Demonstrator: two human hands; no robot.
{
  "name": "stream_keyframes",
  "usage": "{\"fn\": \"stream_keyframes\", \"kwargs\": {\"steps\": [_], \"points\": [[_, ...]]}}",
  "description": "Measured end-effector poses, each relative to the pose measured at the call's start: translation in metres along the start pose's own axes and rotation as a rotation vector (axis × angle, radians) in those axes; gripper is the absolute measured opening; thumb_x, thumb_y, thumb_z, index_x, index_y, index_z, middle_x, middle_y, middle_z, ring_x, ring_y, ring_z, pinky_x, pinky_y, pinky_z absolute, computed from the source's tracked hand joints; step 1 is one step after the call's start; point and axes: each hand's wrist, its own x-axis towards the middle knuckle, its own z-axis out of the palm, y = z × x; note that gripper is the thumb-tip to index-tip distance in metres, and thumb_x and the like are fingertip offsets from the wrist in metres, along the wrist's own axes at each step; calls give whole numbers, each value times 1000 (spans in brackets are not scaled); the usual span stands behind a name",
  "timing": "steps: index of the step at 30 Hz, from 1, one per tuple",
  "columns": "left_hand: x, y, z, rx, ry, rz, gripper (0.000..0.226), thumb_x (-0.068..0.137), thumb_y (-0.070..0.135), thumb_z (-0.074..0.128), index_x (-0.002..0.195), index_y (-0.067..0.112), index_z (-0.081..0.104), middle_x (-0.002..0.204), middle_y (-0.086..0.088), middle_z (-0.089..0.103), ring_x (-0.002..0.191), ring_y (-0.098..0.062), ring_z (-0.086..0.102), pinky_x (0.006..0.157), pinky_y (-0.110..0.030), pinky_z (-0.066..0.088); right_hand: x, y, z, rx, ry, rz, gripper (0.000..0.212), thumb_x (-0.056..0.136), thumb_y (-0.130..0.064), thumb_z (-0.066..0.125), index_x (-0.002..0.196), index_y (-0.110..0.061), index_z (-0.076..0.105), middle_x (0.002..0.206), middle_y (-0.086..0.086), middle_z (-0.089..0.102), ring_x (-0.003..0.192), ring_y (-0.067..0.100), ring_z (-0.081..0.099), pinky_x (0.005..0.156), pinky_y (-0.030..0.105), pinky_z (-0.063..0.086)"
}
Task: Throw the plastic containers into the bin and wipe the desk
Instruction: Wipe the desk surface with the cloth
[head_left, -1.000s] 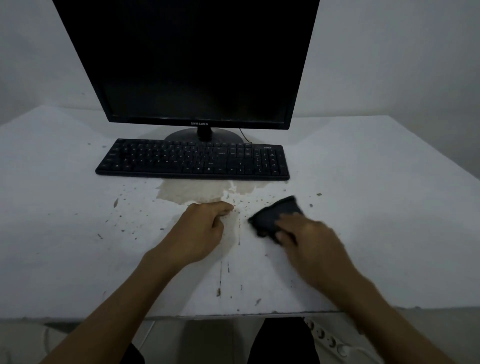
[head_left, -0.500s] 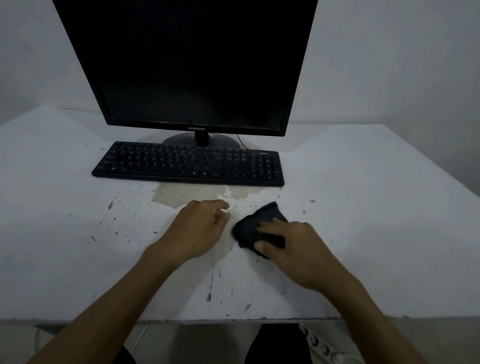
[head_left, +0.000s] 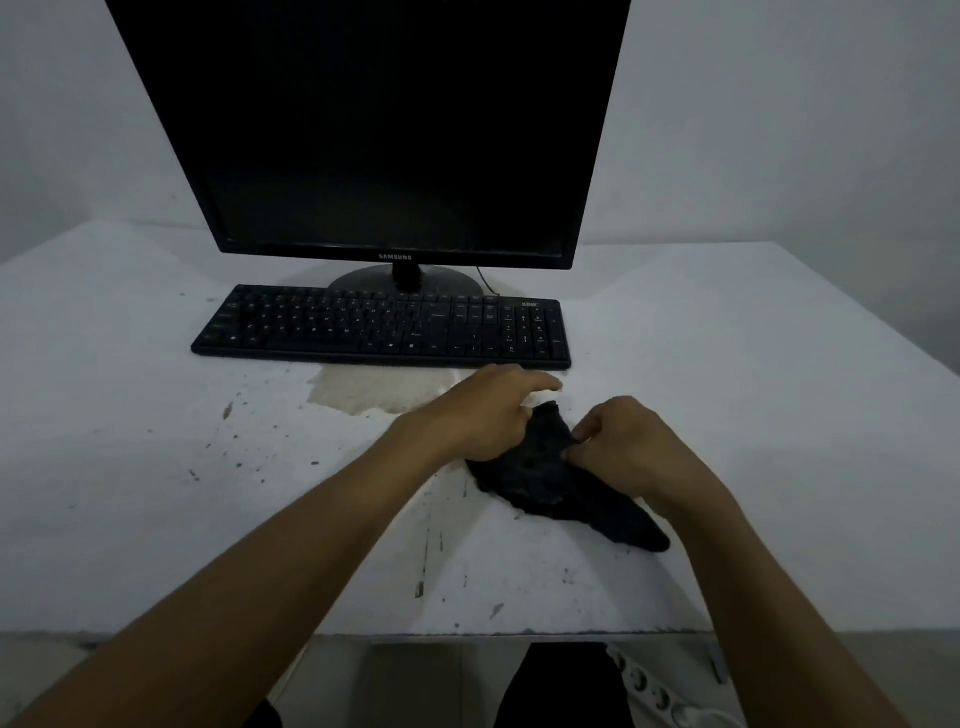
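A dark cloth (head_left: 545, 473) lies bunched on the white desk (head_left: 753, 415), in front of the keyboard, with a tail trailing toward the front right. My left hand (head_left: 483, 415) grips the cloth's left upper part, index finger stretched forward. My right hand (head_left: 623, 441) pinches the cloth's right edge with thumb and fingers. A pale brownish spill (head_left: 374, 387) spreads on the desk just below the keyboard, left of my hands. Dark specks and crumbs dot the desk to the left and front. No plastic container or bin is in view.
A black keyboard (head_left: 384, 327) lies across the desk's middle, with a black Samsung monitor (head_left: 395, 135) standing behind it. A white power strip (head_left: 660, 691) lies on the floor under the desk's front edge. The wall rises close behind.
My left hand moved right from the desk onto the cloth and took hold of it. My right hand went from pressing the folded cloth to pinching it, and the cloth has spread out longer.
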Motion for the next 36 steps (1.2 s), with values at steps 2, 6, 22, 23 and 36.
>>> {"fn": "stream_keyframes", "kwargs": {"steps": [2, 6, 22, 23, 36], "points": [[8, -3, 0, 1, -108, 4, 52, 93, 9, 47, 141, 26, 37, 149, -1, 35, 136, -19, 32, 110, -31, 28, 1, -1, 1, 23, -14, -34, 13, 78, -14, 62, 85, -7, 69, 86, 8, 68, 79, 19, 62, 73, 35, 53], [14, -8, -1, 42, -164, -46, 49, 95, 19, 48, 141, 28, 35, 148, -5, 33, 137, -26, 25, 111, -43, 28, 3, -4, -1, 175, 64, -139, 6, 78, -15, 64, 76, -21, 61, 76, -6, 61, 72, 7, 56, 62, 21, 45], [-6, 8, -73, -498, -36, -36, 8, 85, 17, 65, 91, 13, 62, 82, 0, 60, 74, -4, 57, 70, -22, 44, 8, -23, -34, 491, 216, -483, 7, 82, -13, 67, 84, -16, 62, 83, 2, 65, 81, 18, 62, 71, 25, 52], [-7, 10, -76, -470, -15, -24, 6, 85, 18, 64, 87, 14, 61, 80, -2, 60, 74, -7, 56, 71, -24, 44, 7, -23, -37, 506, 220, -484, 8, 81, -14, 69, 85, -16, 62, 84, 2, 65, 80, 18, 62, 71, 25, 53], [4, 38, -117, -396, 272, 63, 10, 87, 21, 62, 87, 12, 60, 84, -10, 67, 80, -21, 64, 74, -37, 53, 12, 22, -45, 771, 112, -353, 7, 78, -9, 71, 82, -9, 65, 79, 12, 68, 76, 24, 64, 72, 34, 53]]}}
